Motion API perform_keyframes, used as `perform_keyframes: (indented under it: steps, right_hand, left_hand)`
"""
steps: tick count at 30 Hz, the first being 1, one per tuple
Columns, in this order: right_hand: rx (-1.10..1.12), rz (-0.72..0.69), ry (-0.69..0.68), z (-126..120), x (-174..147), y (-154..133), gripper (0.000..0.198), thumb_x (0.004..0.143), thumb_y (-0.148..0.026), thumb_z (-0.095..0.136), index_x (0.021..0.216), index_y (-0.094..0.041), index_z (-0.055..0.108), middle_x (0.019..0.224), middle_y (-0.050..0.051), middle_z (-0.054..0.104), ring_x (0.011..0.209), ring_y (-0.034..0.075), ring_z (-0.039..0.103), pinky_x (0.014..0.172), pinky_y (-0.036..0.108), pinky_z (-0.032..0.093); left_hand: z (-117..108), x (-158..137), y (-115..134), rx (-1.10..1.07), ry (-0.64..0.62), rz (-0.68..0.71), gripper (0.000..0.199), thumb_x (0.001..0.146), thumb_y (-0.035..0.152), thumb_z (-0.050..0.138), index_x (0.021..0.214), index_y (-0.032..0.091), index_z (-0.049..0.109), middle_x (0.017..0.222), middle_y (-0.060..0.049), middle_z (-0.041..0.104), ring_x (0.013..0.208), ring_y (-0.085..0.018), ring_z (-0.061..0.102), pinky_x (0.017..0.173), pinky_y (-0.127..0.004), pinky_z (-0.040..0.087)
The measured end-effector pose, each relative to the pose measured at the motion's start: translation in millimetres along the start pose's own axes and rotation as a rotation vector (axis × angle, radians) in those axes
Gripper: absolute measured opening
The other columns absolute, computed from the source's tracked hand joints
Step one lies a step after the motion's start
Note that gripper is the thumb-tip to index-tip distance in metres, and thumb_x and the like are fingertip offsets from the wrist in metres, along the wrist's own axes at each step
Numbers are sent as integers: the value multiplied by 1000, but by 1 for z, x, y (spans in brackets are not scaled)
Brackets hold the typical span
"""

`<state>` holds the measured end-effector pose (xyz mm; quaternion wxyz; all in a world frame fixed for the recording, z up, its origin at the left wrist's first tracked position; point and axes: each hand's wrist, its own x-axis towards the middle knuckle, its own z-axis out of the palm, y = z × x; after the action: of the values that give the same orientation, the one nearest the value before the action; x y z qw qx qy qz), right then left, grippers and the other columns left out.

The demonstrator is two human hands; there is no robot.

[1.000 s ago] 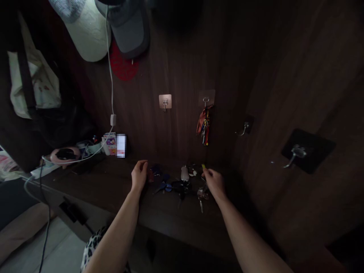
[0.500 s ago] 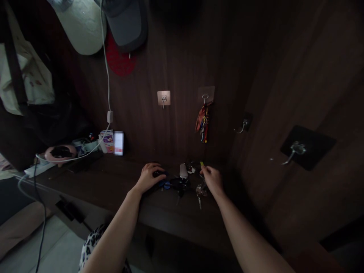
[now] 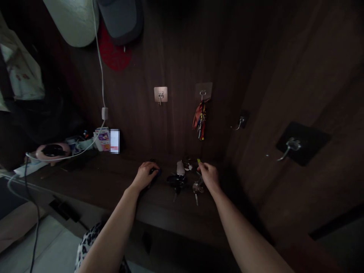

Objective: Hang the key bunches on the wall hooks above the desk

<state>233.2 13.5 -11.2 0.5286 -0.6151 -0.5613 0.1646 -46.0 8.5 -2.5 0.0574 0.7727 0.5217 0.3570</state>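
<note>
On the dark wooden shelf, my left hand (image 3: pixel 145 175) is curled around a dark object with a blue part (image 3: pixel 158 172), mostly covered by the fingers. To its right lies a bunch with a black key fob (image 3: pixel 174 179) and a grey-white fob (image 3: pixel 180 168). My right hand (image 3: pixel 209 176) pinches a small yellow-green tag (image 3: pixel 198 161) beside the bunch. Metal keys (image 3: pixel 197 188) rest just below the right fingers; whether they are joined to the tag is hidden.
More keys with coloured ribbons (image 3: pixel 201 119) hang from a wall hook. A bare hook (image 3: pixel 160 95) is left of them, and a larger hook (image 3: pixel 290 147) is on the right panel. At left are a lit phone (image 3: pixel 115 141), boxes (image 3: pixel 102 138) and a white cable (image 3: pixel 100 64).
My left hand has drawn leftward, away from the middle bunch, with the dark and blue object. My right hand keeps its pinch. The whole view has shifted slightly.
</note>
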Motion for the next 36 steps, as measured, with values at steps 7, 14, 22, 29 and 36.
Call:
perform_keyframes:
  steps: [7, 14, 22, 29, 36]
  right_hand:
    - [312, 133, 215, -3, 11, 3, 37, 68, -52, 46, 54, -20, 56, 58, 5, 63, 63, 20, 58, 61, 29, 40]
    - [524, 232, 389, -10, 18, 6, 26, 67, -42, 49, 68, -18, 58, 69, 4, 65, 67, 17, 61, 60, 28, 44]
    - [526, 147, 310, -6, 17, 8, 22, 66, -33, 50, 79, -18, 60, 72, 4, 66, 74, 18, 63, 67, 30, 48]
    - [359, 74, 183, 2, 19, 16, 22, 64, -26, 47, 79, -18, 62, 79, 7, 69, 81, 22, 64, 78, 37, 47]
    - [303, 60, 192, 3, 20, 22, 25, 65, -22, 44, 81, -18, 63, 80, 8, 69, 81, 21, 64, 78, 36, 47]
  left_hand:
    - [3, -1, 21, -180, -74, 35, 16, 81, 32, 52, 86, 21, 63, 85, -2, 65, 81, -17, 60, 78, -28, 45]
    - [13, -4, 47, -545, -189, -97, 23, 77, 37, 58, 90, 20, 65, 80, -3, 69, 74, -18, 64, 64, -27, 49]
    - [13, 3, 33, -431, 14, -120, 21, 80, 28, 51, 94, 20, 65, 97, -5, 67, 91, -20, 61, 84, -35, 47]
    - [4, -1, 11, 211, 23, -324, 29, 78, 32, 55, 106, 26, 64, 123, -8, 55, 116, -33, 44, 92, -50, 39]
    - [-1, 0, -1, 169, 86, -300, 21, 78, 24, 54, 95, 22, 66, 105, -8, 62, 100, -25, 55, 89, -38, 42]
